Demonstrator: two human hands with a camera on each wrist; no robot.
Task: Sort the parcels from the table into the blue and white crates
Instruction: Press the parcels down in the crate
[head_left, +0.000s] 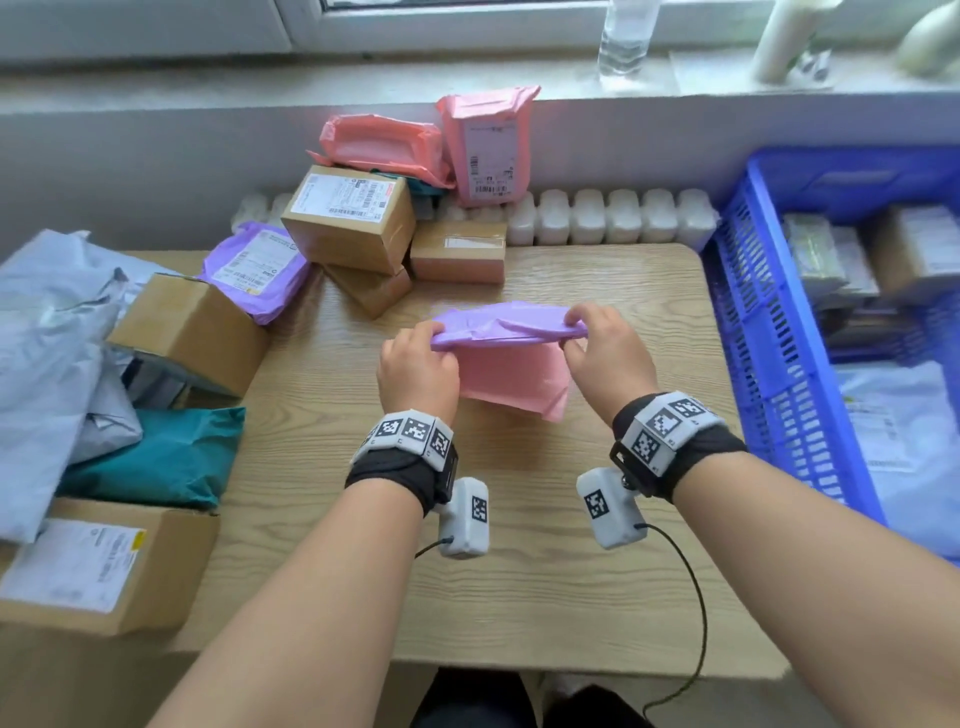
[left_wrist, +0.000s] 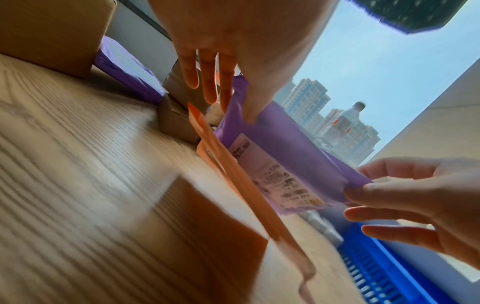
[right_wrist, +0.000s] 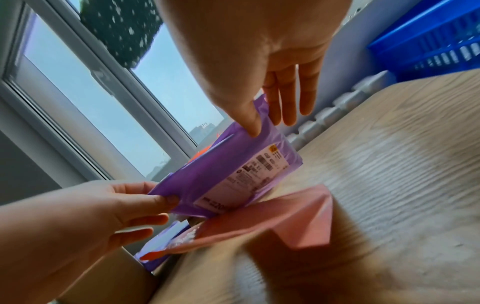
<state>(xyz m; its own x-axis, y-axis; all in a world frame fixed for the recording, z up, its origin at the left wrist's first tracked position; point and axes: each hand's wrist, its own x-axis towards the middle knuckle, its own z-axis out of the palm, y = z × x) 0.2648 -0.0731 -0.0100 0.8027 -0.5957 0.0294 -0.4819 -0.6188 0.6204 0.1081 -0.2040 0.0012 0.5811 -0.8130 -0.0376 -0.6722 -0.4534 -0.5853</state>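
Above the middle of the wooden table (head_left: 519, 571) a flat purple parcel (head_left: 506, 325) is held by its two ends. My left hand (head_left: 434, 335) pinches the left end and my right hand (head_left: 576, 332) pinches the right end. Its white label (left_wrist: 275, 174) faces down toward the table, as the right wrist view (right_wrist: 244, 174) also shows. A pink parcel (head_left: 514, 379) slopes from under the purple one down to the table. I cannot tell whether any finger also holds it. The blue crate (head_left: 769, 322) stands to the right with parcels in it.
Along the back stand brown cardboard boxes (head_left: 353, 218) and pink bags (head_left: 488, 145). Another purple bag (head_left: 254, 270), grey bags (head_left: 47, 338), a teal bag (head_left: 161, 457) and more boxes (head_left: 104, 566) crowd the left. A water bottle (head_left: 623, 36) stands on the windowsill.
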